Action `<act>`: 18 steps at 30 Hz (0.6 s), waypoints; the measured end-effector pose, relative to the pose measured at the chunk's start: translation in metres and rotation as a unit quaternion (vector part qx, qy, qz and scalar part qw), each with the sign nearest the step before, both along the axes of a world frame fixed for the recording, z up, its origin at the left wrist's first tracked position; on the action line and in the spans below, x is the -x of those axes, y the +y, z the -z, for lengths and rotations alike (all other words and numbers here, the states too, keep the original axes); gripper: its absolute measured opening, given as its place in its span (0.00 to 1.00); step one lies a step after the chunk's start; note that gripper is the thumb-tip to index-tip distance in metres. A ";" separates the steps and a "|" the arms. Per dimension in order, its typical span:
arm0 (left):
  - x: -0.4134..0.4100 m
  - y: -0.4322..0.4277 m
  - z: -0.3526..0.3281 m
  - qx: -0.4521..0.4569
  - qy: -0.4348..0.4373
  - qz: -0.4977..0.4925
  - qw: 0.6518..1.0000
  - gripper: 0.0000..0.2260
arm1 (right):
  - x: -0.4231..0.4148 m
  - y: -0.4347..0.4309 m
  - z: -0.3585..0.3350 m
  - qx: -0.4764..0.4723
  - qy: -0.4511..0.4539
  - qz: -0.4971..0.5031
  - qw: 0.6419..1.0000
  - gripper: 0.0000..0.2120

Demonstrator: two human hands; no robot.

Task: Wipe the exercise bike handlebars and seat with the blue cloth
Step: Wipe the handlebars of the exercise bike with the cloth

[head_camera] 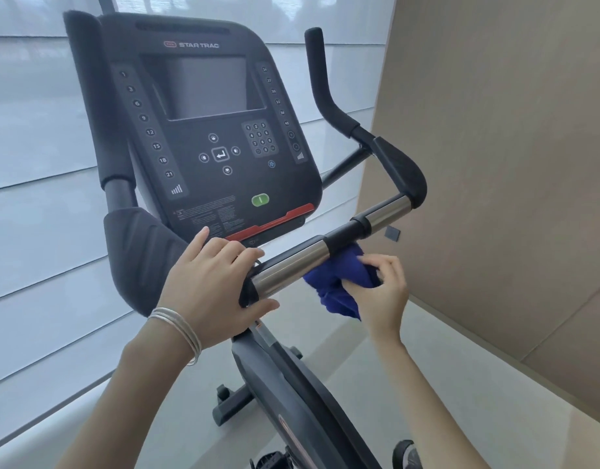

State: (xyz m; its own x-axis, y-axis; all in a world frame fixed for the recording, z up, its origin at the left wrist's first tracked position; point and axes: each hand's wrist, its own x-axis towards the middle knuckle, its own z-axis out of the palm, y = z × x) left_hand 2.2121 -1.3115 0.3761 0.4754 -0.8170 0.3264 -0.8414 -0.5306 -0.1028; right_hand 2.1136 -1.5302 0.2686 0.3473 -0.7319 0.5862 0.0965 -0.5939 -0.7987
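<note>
The exercise bike's handlebar [383, 216] runs from the centre up to the right, with shiny metal sections and black padded grips. My left hand [217, 282] grips the bar at its middle, just below the console, fingers curled over the top and thumb underneath. My right hand [381, 292] holds the bunched blue cloth [339, 286] under the bar, where the cloth touches the black joint between the two metal sections. The seat is out of view.
The black console [203, 130] with a dark screen stands right behind the bar. A tall black upright grip [320, 82] rises at right, another padded grip [95, 96] at left. A beige wall [511, 164] is close on the right; white blinds lie behind.
</note>
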 end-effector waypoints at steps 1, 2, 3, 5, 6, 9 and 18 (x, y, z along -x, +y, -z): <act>0.000 -0.005 0.000 0.001 0.007 0.001 1.000 0.29 | 0.002 -0.011 -0.002 -0.013 -0.006 0.019 1.000 0.17; 0.001 -0.009 0.000 0.005 0.012 0.002 1.000 0.29 | 0.005 -0.022 -0.004 -0.014 -0.007 0.034 0.999 0.17; 0.001 -0.013 0.000 0.008 0.018 0.003 1.000 0.29 | 0.007 -0.032 -0.006 -0.010 -0.003 0.043 0.999 0.17; -0.001 -0.018 0.000 0.006 0.030 0.000 1.000 0.29 | 0.007 -0.044 -0.007 -0.014 0.005 0.059 0.998 0.16; -0.002 -0.019 0.000 0.004 0.035 -0.003 0.999 0.29 | 0.007 -0.047 -0.007 -0.020 0.008 0.067 0.998 0.16; -0.004 -0.024 0.000 -0.003 0.042 -0.007 0.999 0.29 | 0.004 -0.051 -0.003 -0.006 0.023 0.067 0.997 0.15; -0.004 -0.049 -0.001 -0.015 0.061 0.000 0.998 0.29 | 0.001 -0.118 -0.010 -0.005 0.052 0.107 0.993 0.14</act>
